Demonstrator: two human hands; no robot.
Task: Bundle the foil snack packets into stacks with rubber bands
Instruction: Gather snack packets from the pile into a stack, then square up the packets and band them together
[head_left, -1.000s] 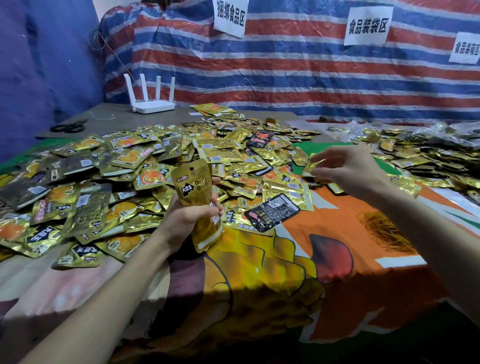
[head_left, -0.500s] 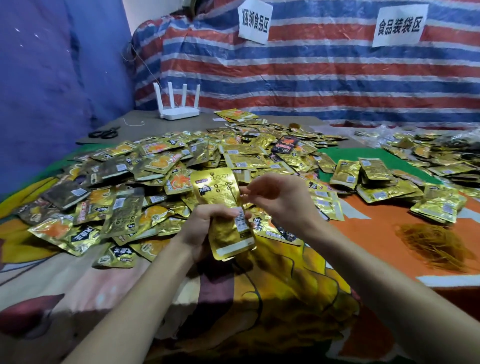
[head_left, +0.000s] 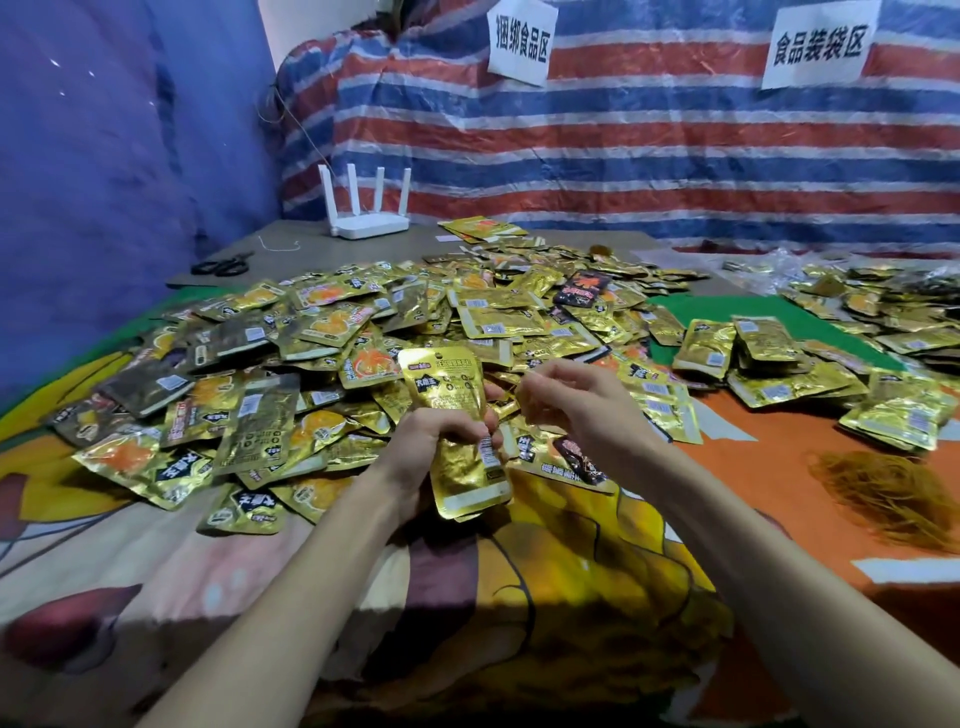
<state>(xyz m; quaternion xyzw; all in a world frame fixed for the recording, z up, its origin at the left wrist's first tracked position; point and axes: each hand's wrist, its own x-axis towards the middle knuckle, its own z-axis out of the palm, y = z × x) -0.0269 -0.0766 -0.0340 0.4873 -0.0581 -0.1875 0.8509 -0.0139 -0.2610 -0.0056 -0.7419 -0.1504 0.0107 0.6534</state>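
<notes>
Head view: left hand (head_left: 439, 447) grips the packet stack (head_left: 451, 387) upright over the loose pile (head_left: 332, 327); right hand (head_left: 576, 410) curls beside it, contents unclear; square edges before fetching rubber bands (head_left: 893, 499).

Dim foreground shadow, foil glare, bowed wide-angle edges, soft focus
</notes>
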